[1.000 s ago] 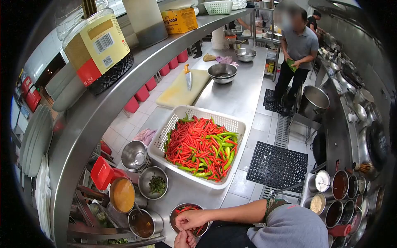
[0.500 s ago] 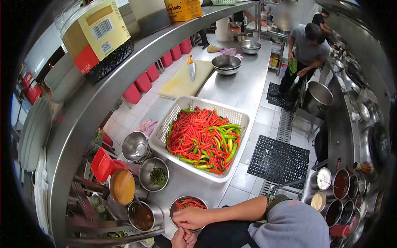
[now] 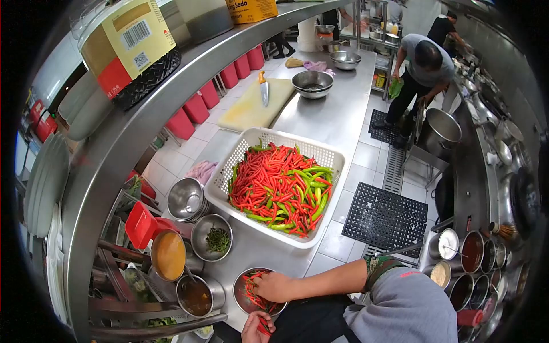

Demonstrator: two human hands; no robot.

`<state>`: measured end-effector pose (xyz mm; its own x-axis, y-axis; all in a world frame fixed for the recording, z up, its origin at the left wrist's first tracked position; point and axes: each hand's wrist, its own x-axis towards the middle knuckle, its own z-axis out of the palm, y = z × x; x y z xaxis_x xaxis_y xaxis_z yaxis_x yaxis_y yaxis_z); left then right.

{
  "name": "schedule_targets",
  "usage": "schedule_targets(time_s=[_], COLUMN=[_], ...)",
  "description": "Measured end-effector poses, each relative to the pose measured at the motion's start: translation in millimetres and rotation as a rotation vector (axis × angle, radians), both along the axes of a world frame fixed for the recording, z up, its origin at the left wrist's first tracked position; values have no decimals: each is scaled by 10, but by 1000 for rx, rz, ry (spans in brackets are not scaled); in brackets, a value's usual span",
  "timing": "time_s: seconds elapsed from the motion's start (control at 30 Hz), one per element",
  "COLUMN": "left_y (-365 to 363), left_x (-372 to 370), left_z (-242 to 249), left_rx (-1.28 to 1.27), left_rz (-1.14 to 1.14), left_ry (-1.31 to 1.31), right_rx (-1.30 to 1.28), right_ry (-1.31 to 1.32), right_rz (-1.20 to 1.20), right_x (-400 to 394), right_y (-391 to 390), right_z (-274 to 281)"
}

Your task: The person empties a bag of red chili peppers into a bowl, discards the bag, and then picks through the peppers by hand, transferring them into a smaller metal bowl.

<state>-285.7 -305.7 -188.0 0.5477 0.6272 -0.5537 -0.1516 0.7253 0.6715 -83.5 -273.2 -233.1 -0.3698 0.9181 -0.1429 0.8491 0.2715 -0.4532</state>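
Observation:
In the head view my right hand [image 3: 273,286] reaches into a metal bowl [image 3: 242,297] near the bottom, its fingers curled down at red chilies [image 3: 249,284]; the fingertips are partly hidden. Just below the bowl, my left hand [image 3: 256,327] is closed around a few red chilies [image 3: 264,326]. Beyond the bowl stands a white perforated basket [image 3: 274,233] heaped with red and green chilies [image 3: 269,177]. A smaller metal bowl [image 3: 201,240] with green stems [image 3: 218,240] is to its left.
A cutting board [image 3: 246,114] with a knife [image 3: 263,91] lies beyond the basket. Pots of orange [image 3: 170,254] and brown sauce [image 3: 196,296] stand at the left. A steel shelf [image 3: 137,128] runs overhead. A co-worker [image 3: 423,63] bends by a large pot [image 3: 442,127].
My right hand has moved from beside my left hand into the bowl. Chilies now show in my left hand. The co-worker has bent further down.

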Motion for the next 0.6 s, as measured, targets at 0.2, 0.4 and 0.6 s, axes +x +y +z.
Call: schedule_targets(time_s=[0.2, 0.4, 0.6], left_y=[33, 117, 209], left_x=[35, 135, 60], left_z=[179, 176, -109], left_rx=[-37, -34, 25], left_rz=[-1, 105, 247], left_ry=[117, 179, 127], right_rx=[-18, 157, 139], right_ry=[-23, 154, 372], right_rz=[51, -56, 66], right_x=[40, 91, 200], right_y=[151, 177, 233], right_z=[-24, 135, 173])
